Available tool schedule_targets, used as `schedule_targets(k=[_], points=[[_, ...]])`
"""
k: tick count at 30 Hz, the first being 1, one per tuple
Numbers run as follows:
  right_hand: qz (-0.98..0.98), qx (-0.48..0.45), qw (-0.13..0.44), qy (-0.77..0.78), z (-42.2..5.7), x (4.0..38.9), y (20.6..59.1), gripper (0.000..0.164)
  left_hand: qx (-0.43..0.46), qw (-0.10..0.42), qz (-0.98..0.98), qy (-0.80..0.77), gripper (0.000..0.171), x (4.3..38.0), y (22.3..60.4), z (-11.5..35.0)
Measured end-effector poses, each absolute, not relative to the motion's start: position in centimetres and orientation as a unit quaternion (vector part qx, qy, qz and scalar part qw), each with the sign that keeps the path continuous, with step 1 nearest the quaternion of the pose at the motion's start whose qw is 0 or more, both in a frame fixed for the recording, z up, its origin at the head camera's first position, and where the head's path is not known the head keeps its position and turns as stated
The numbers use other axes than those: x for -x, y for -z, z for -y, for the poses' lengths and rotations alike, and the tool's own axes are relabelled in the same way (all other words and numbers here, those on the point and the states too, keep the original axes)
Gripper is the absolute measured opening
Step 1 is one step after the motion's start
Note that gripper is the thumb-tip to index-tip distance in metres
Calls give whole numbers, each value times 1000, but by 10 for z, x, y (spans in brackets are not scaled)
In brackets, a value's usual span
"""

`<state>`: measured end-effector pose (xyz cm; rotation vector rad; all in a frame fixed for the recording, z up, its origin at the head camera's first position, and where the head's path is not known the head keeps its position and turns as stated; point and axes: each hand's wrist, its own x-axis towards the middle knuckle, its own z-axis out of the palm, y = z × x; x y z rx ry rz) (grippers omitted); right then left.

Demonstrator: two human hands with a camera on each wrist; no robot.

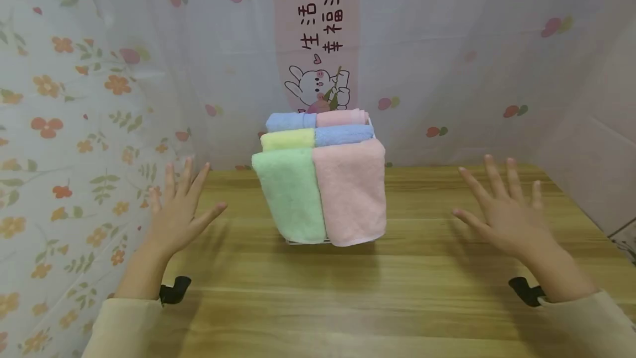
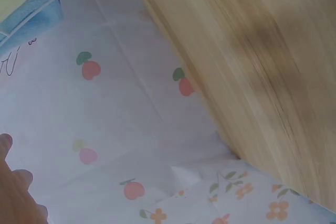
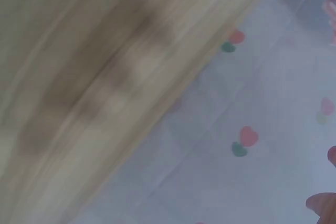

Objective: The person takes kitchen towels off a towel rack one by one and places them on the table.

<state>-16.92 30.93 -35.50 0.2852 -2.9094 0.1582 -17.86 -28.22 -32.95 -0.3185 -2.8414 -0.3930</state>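
Observation:
In the head view my left hand (image 1: 176, 217) hovers over the left side of the table, fingers spread and holding nothing. My right hand (image 1: 512, 220) is spread the same way over the right side. Between them, apart from both, stands a white wire basket (image 1: 330, 241) mostly hidden by folded towels. A green towel (image 1: 290, 195) and a pink towel (image 1: 350, 192) hang over its front. Behind these lie a yellow towel (image 1: 288, 140) and a blue towel (image 1: 344, 135), then another blue one and another pink one. Only fingertips show in each wrist view.
The wooden table (image 1: 328, 303) ends at a patterned white curtain (image 1: 447, 70) at the back. A flowered cloth (image 1: 74, 170) hangs along the left side. Black wrist mounts (image 1: 175, 290) sit at both wrists. Some thin dark lines show at the far right edge.

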Motion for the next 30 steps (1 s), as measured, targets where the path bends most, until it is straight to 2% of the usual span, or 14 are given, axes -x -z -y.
schedule_targets(k=[15, 30], points=[[978, -128, 141, -79, -273, 165, 338, 77, 183, 134, 949, 221, 82, 184, 324, 262], [941, -188, 244, -140, -232, 166, 323, 63, 239, 103, 885, 387, 61, 194, 321, 243]])
